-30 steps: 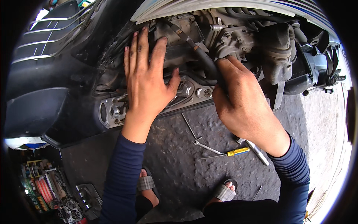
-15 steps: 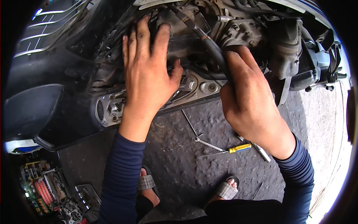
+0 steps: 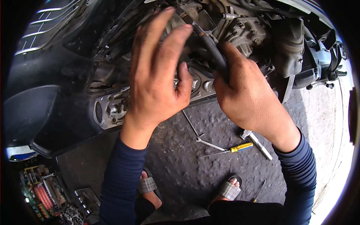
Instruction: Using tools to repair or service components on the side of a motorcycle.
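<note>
Nearest, on rough pavement: yellow-handled screwdriver (image 3: 232,149), spanner (image 3: 208,143), sandalled feet below. Further up, right hand (image 3: 249,96) clamped around black rubber hose (image 3: 211,48) at the underside of the scooter engine (image 3: 245,32). Left hand (image 3: 159,77) spread flat, fingers apart, resting against engine casing (image 3: 112,108). Beyond, black body panel (image 3: 41,82).

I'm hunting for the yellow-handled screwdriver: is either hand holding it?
No: the yellow-handled screwdriver lies on the ground, apart from the left hand and right hand.
</note>
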Demonstrator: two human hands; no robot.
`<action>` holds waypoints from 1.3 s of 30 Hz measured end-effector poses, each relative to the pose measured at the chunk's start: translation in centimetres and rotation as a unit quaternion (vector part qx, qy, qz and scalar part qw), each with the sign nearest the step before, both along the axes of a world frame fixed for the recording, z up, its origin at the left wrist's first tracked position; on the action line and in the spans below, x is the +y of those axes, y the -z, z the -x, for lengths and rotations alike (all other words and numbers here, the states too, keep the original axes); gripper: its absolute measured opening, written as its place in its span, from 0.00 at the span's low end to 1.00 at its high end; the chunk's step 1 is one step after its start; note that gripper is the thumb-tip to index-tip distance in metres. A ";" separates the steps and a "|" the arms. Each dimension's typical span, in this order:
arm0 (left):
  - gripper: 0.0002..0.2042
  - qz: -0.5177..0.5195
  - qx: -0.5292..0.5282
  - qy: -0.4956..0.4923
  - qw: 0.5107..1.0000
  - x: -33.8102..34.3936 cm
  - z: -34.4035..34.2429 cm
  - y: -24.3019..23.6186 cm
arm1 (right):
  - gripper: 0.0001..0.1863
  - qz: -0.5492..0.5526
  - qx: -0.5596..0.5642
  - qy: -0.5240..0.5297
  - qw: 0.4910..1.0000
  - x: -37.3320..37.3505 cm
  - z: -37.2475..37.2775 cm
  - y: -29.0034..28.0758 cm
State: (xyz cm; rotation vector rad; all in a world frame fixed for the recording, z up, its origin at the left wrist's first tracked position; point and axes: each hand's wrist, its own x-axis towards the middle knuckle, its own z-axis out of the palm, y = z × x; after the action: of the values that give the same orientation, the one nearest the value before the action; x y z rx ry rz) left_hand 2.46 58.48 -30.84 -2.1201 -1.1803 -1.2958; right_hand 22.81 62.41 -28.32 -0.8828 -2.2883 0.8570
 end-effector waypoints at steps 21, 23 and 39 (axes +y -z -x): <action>0.17 0.068 0.115 0.078 0.988 4.7 -0.6 -2.6 | 0.30 0.004 -0.095 -0.028 0.995 0.8 -0.5 -1.7; 0.17 0.069 0.116 0.068 0.988 4.5 -0.8 -2.9 | 0.30 0.004 -0.100 -0.032 0.994 0.7 -0.5 -2.2; 0.20 0.034 -0.030 -0.078 0.996 -0.7 2.4 -1.3 | 0.32 0.001 -0.185 0.003 0.983 -1.2 -3.0 -5.6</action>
State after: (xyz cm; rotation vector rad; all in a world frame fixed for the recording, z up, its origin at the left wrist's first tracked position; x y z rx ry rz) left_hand 0.09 57.74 -29.49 -2.0015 -1.4034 -1.2748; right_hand 25.78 61.24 -22.74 -1.1289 -2.5958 0.7420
